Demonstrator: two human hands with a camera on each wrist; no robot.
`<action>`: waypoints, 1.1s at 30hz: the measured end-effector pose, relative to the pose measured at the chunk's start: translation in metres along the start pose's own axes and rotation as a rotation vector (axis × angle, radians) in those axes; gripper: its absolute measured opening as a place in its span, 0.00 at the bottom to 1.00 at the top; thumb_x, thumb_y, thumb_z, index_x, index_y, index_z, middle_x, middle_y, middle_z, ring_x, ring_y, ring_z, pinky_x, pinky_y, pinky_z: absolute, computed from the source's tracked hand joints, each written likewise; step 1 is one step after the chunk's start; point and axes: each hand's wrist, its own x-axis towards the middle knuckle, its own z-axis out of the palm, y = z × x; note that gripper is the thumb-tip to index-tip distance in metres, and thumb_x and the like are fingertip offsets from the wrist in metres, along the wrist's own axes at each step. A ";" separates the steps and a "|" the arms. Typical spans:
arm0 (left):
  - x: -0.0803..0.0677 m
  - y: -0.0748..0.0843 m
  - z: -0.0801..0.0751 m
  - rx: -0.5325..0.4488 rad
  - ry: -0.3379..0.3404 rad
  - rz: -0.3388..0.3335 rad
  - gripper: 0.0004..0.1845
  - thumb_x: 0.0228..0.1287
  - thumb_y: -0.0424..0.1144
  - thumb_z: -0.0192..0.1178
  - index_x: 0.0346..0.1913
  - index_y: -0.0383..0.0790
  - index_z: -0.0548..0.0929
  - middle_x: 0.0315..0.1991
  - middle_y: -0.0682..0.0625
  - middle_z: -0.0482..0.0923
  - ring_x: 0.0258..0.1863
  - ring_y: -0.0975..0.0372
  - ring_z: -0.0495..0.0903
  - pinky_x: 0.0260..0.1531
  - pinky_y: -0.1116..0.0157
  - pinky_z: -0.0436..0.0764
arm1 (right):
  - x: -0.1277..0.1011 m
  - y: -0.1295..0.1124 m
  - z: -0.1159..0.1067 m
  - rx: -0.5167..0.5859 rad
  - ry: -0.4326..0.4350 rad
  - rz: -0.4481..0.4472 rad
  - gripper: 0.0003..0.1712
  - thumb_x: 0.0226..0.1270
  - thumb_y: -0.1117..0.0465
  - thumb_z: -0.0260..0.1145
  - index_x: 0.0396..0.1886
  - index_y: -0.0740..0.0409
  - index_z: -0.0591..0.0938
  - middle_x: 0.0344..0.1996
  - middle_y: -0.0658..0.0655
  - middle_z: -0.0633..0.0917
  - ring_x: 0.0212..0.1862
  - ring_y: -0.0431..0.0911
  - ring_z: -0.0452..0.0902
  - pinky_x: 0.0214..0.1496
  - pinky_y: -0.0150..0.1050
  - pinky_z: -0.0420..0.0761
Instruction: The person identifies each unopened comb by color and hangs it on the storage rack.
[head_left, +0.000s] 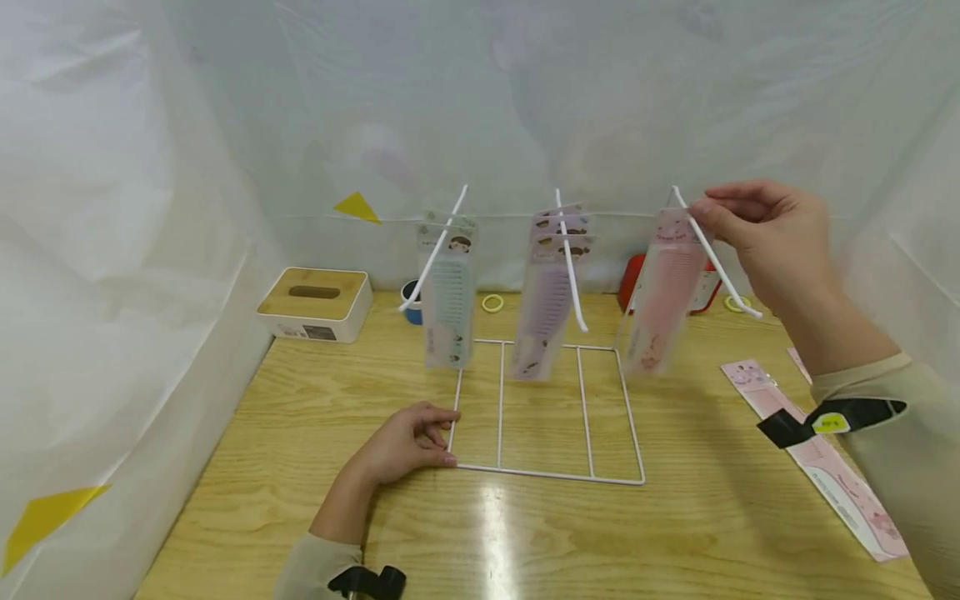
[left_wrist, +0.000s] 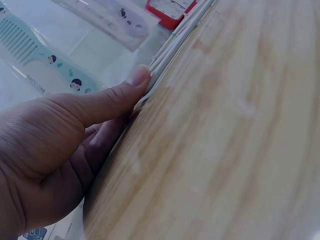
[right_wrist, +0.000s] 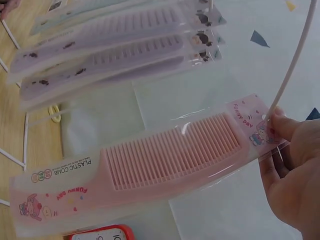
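With the base of the white wire rack [head_left: 551, 475] as the clock face, a pink pack [head_left: 840, 483] lies on the wooden table [head_left: 600, 542] between 3 and 4 o'clock, another partly hidden beside it. At 8 o'clock the left hand [head_left: 408, 442] pinches the rack's near left corner between thumb and fingers. Above the base, the right hand [head_left: 780, 242], at 2 o'clock, has thumb and fingers closed on the top of the wrapped pink comb [head_left: 667, 283], which hangs down towards 1 o'clock, its card meeting the right hook. Purple combs [head_left: 543, 317] hang at 12, green combs [head_left: 448, 308] between 10 and 11. Farther back stand a tissue box [head_left: 315, 321] at 10, a yellow ring [head_left: 492, 312] at 11 and a red clock [head_left: 628, 279], partly hidden, near 2; beyond hangs a pale sheet [head_left: 562, 100].
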 end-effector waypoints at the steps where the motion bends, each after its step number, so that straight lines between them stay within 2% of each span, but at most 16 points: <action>1: 0.000 0.000 0.000 0.002 0.000 0.002 0.34 0.52 0.31 0.76 0.64 0.30 0.77 0.51 0.37 0.75 0.41 0.59 0.80 0.43 0.71 0.86 | 0.004 0.001 0.000 0.002 -0.008 0.004 0.14 0.54 0.67 0.78 0.42 0.63 0.88 0.30 0.51 0.90 0.34 0.39 0.87 0.39 0.28 0.87; 6: 0.001 -0.001 0.001 0.004 -0.002 0.009 0.34 0.52 0.31 0.76 0.64 0.30 0.77 0.51 0.37 0.75 0.41 0.59 0.80 0.43 0.71 0.86 | 0.020 0.006 -0.004 0.072 -0.056 0.008 0.14 0.55 0.70 0.76 0.42 0.65 0.88 0.31 0.53 0.90 0.34 0.41 0.88 0.38 0.29 0.88; 11: 0.002 0.000 0.001 0.005 -0.006 0.012 0.34 0.52 0.31 0.76 0.63 0.30 0.78 0.51 0.37 0.75 0.41 0.60 0.80 0.42 0.71 0.86 | 0.023 0.007 -0.008 0.142 -0.090 0.013 0.13 0.56 0.72 0.75 0.42 0.67 0.87 0.31 0.55 0.91 0.35 0.43 0.89 0.38 0.32 0.88; 19: 0.003 0.000 -0.001 0.008 -0.003 0.012 0.33 0.53 0.31 0.76 0.64 0.31 0.77 0.51 0.38 0.75 0.41 0.59 0.80 0.42 0.71 0.86 | 0.016 0.008 -0.023 0.078 -0.160 0.023 0.15 0.60 0.73 0.71 0.48 0.66 0.86 0.37 0.53 0.91 0.39 0.42 0.89 0.43 0.31 0.87; 23: 0.003 -0.002 -0.002 0.014 0.004 0.013 0.33 0.53 0.32 0.76 0.64 0.31 0.78 0.51 0.38 0.76 0.41 0.59 0.80 0.42 0.71 0.86 | 0.007 0.014 -0.043 -0.129 -0.143 0.076 0.18 0.62 0.69 0.71 0.53 0.60 0.86 0.39 0.46 0.91 0.41 0.35 0.88 0.43 0.24 0.85; 25: 0.002 -0.003 -0.002 0.015 0.002 0.014 0.33 0.53 0.32 0.76 0.64 0.31 0.78 0.51 0.37 0.76 0.41 0.59 0.80 0.42 0.71 0.86 | 0.002 0.021 -0.055 -0.277 -0.144 0.091 0.20 0.64 0.67 0.71 0.56 0.57 0.85 0.39 0.41 0.91 0.42 0.31 0.86 0.43 0.21 0.83; 28: 0.001 -0.003 -0.001 0.014 -0.003 0.018 0.33 0.53 0.32 0.76 0.64 0.31 0.78 0.51 0.37 0.75 0.41 0.59 0.81 0.42 0.71 0.86 | -0.006 0.036 -0.077 -0.440 -0.189 0.082 0.23 0.66 0.66 0.69 0.62 0.55 0.81 0.42 0.35 0.89 0.45 0.27 0.84 0.43 0.18 0.81; 33: 0.000 -0.004 -0.001 0.014 0.005 0.013 0.33 0.53 0.32 0.76 0.64 0.31 0.78 0.51 0.37 0.76 0.41 0.59 0.81 0.42 0.71 0.86 | -0.015 0.073 -0.111 -0.527 -0.284 0.043 0.27 0.68 0.71 0.66 0.65 0.54 0.78 0.46 0.32 0.87 0.45 0.26 0.84 0.43 0.18 0.82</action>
